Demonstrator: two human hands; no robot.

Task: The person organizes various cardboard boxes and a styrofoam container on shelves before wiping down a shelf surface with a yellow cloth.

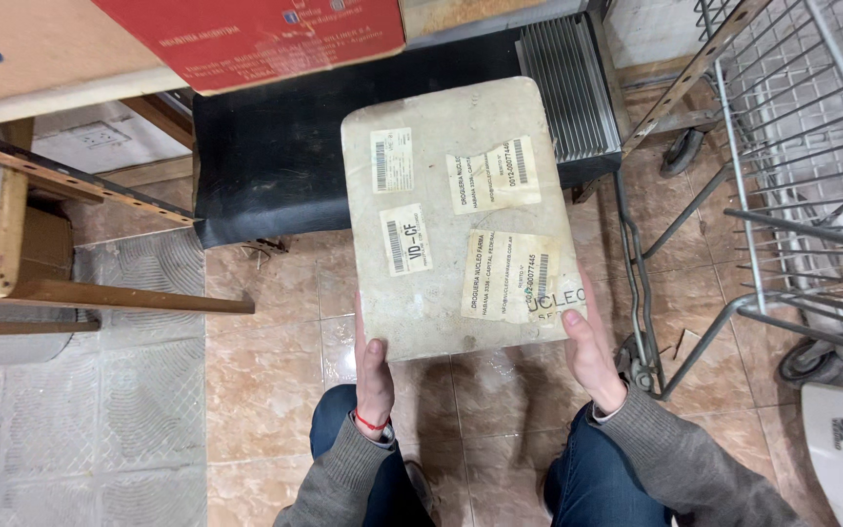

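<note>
I hold a flat, off-white rectangular lid or container (451, 185) with rounded corners and several worn paper labels with barcodes on it. My left hand (374, 376) grips its near left edge, thumb on top. My right hand (589, 348) grips its near right corner the same way. The piece is held out in front of me above the tiled floor and a black cushioned seat (265, 146). My knees in blue trousers show at the bottom.
A wire shopping trolley (792, 166) stands at the right, its wheel frame close to my right hand. A wooden frame (70, 293) and a cardboard box (41, 49) are at the left. A red box (256, 34) lies above the seat.
</note>
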